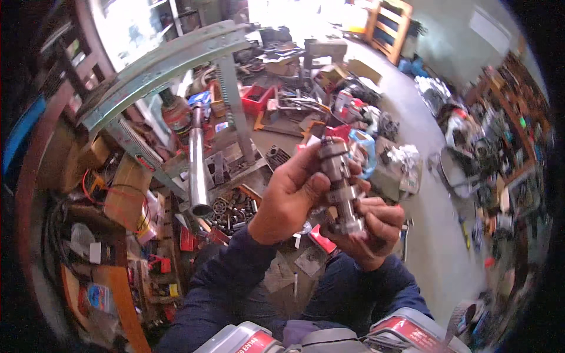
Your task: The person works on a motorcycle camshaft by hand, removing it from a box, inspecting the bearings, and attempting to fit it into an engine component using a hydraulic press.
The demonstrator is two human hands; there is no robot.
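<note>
Holding a grey stepped metal shaft with lobes (339,185) upright between both hands, above the cluttered floor (438,247), we note: left hand (292,197) clamps its upper part, right hand (374,229) grips the lower end, equally near.

Place: a cluttered repair workshop — metal parts and tools lie everywhere.
Floor: concrete floor (429,235) strewn with scrap, boxes, a steel pipe (197,170).
Left edge: shelves (65,53), wires, a perforated metal frame (159,67).
Far end: a wooden rack (388,23).
</note>
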